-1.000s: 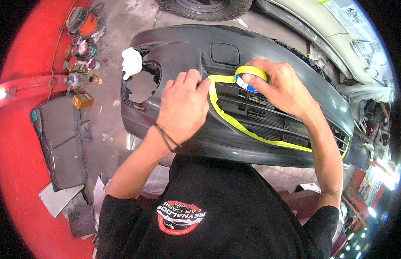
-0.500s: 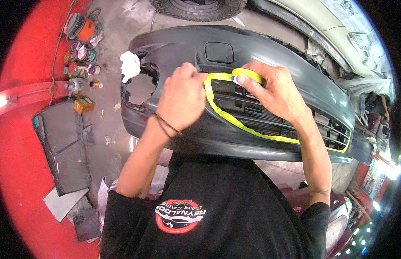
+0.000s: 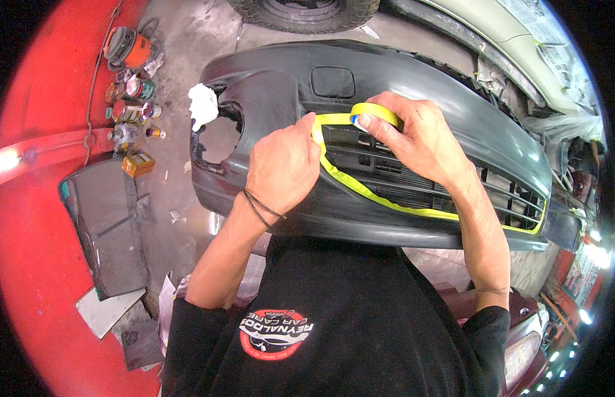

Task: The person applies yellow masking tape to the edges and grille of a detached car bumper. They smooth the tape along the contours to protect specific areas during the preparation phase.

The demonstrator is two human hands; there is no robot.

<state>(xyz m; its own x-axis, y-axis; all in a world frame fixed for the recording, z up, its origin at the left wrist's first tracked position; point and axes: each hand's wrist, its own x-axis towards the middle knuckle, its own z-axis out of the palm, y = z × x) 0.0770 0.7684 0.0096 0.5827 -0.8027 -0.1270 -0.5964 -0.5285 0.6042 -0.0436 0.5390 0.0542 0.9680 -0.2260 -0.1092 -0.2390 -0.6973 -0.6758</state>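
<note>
A black car bumper (image 3: 254, 73) lies across the floor in front of me. Yellow masking tape (image 3: 380, 198) runs along the lower edge of its slatted grille opening (image 3: 413, 182) and up around the left corner. At that upper left corner my left hand (image 3: 284, 162) is closed, its fingertips on the tape. My right hand (image 3: 423, 135) grips the roll of yellow masking tape (image 3: 373, 111) above the grille. Between the hands a short strip stretches from roll to corner. Part of the grille is hidden behind my right hand and forearm.
Crumpled white paper (image 3: 203, 107) sits by the bumper's round left opening. Cans, bottles and an orange vacuum (image 3: 132, 49) line the red wall. A dark panel (image 3: 112, 228) leans at left. Beyond the bumper are a tyre (image 3: 307, 13) and a pale car body (image 3: 506, 33).
My left hand has shifted slightly down and right, with its fingers flatter at the tape's corner. The right hand still holds the roll, nearly in place. The view has shifted a little.
</note>
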